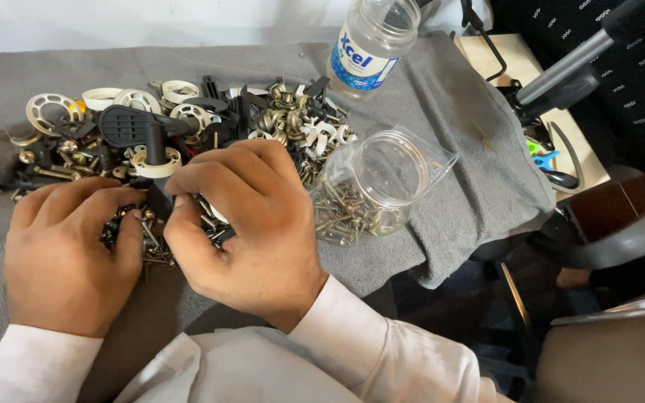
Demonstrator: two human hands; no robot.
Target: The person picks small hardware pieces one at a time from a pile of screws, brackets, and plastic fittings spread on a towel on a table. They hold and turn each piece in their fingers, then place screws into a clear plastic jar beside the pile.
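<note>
Now, left hand [65, 254]: curled, fingertips pinching small screws [154, 250].
Right hand [244, 224]: curled over the same screws, grasp hidden.
Jar [367, 190]: at 3 o'clock, lying, holding screws.
Parts pile [173, 127]: at 12 o'clock.

Both hands, left hand [65, 254] and right hand [244, 224], dug into pile of small metal screws [154, 242]; clear plastic jar [371, 190] lay tipped beside on grey cloth [449, 127].

grey cloth [449, 112], brassy screws [345, 213]
</note>
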